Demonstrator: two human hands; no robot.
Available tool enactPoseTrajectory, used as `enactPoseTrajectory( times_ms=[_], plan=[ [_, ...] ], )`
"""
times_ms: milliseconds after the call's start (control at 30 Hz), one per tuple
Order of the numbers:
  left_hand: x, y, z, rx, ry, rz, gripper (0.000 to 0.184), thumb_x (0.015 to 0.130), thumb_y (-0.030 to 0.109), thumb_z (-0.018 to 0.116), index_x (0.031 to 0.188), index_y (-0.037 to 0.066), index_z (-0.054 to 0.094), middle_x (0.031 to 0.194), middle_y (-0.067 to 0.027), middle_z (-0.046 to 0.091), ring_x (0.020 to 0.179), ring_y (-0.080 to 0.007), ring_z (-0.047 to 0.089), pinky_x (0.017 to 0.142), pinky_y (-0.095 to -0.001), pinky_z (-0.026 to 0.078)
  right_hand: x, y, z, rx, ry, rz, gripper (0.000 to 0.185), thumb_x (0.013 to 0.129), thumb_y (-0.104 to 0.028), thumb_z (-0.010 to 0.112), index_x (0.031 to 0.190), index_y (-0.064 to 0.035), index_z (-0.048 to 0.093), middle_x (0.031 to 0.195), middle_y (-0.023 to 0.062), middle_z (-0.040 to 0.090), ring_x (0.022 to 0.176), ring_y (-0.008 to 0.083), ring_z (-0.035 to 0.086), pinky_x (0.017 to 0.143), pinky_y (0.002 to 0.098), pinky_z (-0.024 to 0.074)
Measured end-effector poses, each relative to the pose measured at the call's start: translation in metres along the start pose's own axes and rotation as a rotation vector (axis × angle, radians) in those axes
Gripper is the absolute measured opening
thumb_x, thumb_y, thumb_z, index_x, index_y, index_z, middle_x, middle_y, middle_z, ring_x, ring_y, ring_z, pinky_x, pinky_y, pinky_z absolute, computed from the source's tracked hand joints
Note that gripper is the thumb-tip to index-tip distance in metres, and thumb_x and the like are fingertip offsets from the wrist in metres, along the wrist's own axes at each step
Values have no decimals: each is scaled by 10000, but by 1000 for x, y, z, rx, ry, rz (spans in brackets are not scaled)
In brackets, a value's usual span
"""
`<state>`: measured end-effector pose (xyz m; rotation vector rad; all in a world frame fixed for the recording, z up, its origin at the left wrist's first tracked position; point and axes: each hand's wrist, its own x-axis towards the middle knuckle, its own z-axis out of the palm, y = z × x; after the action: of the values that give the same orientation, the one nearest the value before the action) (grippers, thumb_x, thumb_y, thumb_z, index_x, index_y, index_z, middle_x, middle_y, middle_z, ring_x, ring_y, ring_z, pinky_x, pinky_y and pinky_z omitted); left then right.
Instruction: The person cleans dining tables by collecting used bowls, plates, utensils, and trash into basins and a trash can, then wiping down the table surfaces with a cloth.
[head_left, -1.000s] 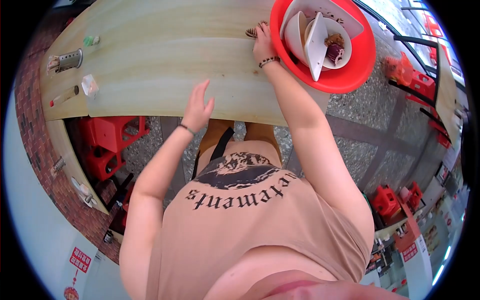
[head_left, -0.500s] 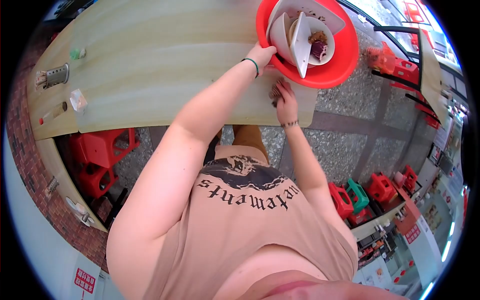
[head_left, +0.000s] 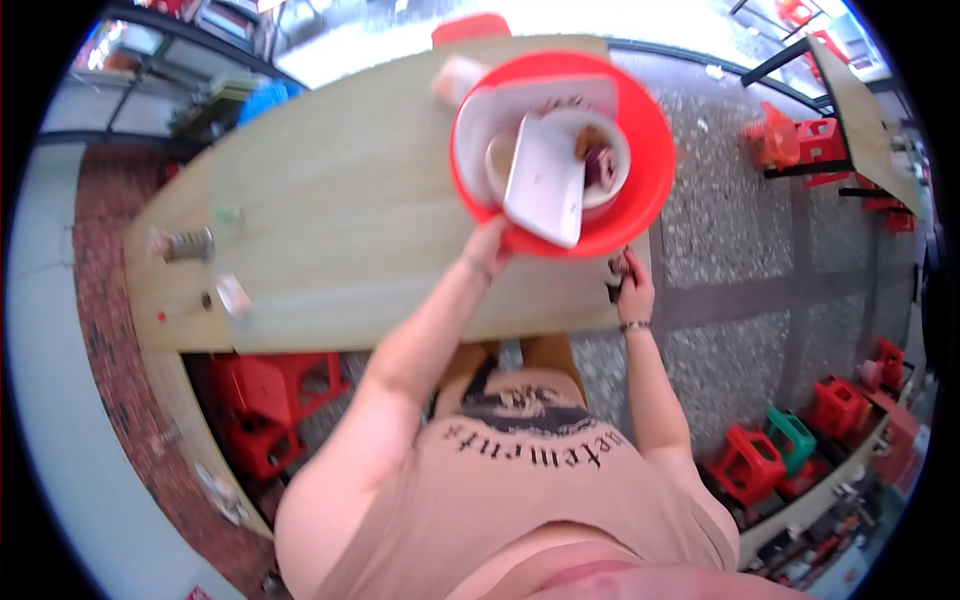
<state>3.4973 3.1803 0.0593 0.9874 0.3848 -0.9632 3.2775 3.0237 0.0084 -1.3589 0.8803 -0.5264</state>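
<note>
My left hand [head_left: 487,248] is closed on the near rim of a red plastic basin [head_left: 648,190]. In the basin sit a white angular dish [head_left: 545,180], a white bowl [head_left: 618,150] with brown and purple food scraps, and more stacked white dishes [head_left: 480,125]. My right hand [head_left: 635,288] is at the table's right end, just below the basin. Its fingers are closed round a small dark brown thing [head_left: 616,285], too blurred to name.
On the pale table [head_left: 350,220] are a metal utensil holder [head_left: 190,245], a white packet [head_left: 233,297] and a blurred pale item [head_left: 458,78] behind the basin. Red stools [head_left: 275,385] stand under the left side. More stools [head_left: 750,465] are at the lower right.
My view has tilted up, showing more of the table's far side. The basin, gripped by my left hand, sits lower and further left in view. The right hand appears lower and further right.
</note>
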Motion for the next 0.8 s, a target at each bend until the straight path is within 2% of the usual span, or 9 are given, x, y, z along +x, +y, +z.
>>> enactPoseTrajectory(
  times_ms=[67,267,333,400,467,600,667,733,800],
  plan=[
    [-29,19,-30,-90,-21,-46,366,868,95,494,1220,24,421,1230,-107,488,1119,-218,488,928,-342,447,-4,-6,12,-182,39,-183,345,799,106,379,1104,58,532,1071,153,578,946,195,574,899,304,419],
    [-112,76,-148,-136,233,66,442,782,33,556,1207,37,434,1184,-100,523,1073,-224,522,950,-364,433,-45,-37,80,-260,-113,-287,343,760,115,376,1034,39,567,1028,162,586,876,229,607,880,312,436],
    [-132,80,-194,-128,217,222,427,779,24,536,1195,30,440,1145,-101,544,1062,-242,528,935,-370,448,-62,-48,111,-292,-312,-444,295,759,60,416,992,11,590,1031,176,583,946,249,589,876,331,441],
    [-156,85,-229,-105,244,299,422,779,25,544,1190,24,446,1138,-103,548,1051,-251,533,936,-386,449,-81,-15,158,-377,-321,-725,255,752,16,467,964,-13,607,1048,177,580,1077,300,512,914,362,417],
    [-172,92,-290,-234,456,158,382,792,21,544,1166,18,465,1126,-110,554,1040,-249,539,916,-378,469,-111,-1,208,-374,-519,-772,293,725,5,489,994,-24,603,1141,172,539,1108,318,486,953,377,389],
    [-211,92,-352,-259,446,244,272,822,41,529,1089,-5,506,1086,-125,571,996,-235,562,854,-324,507,-168,75,275,-629,-923,-1117,369,749,-90,505,1112,-49,553,1298,143,424,1231,280,370,1017,370,323],
    [-214,87,-366,-317,473,239,242,827,27,515,1062,-32,510,1072,-126,576,985,-233,564,837,-320,509,-161,82,274,-777,-1142,-1162,415,732,-90,495,1143,-44,525,1349,140,368,1266,281,320,1051,374,273],
    [-216,87,-382,-309,544,250,219,835,35,499,1043,-30,519,1039,-131,589,964,-236,577,834,-326,514,-155,109,274,-625,-1055,-1112,443,735,-101,495,1173,-37,508,1372,141,336,1273,278,309,1061,377,249],
    [-221,91,-386,-350,618,232,206,840,47,498,1028,-32,528,1037,-135,591,950,-240,583,824,-325,518,-142,94,272,-775,-1064,-1093,458,749,-107,483,1199,-21,482,1384,149,316,1275,280,303,1062,375,245]
  ],
)
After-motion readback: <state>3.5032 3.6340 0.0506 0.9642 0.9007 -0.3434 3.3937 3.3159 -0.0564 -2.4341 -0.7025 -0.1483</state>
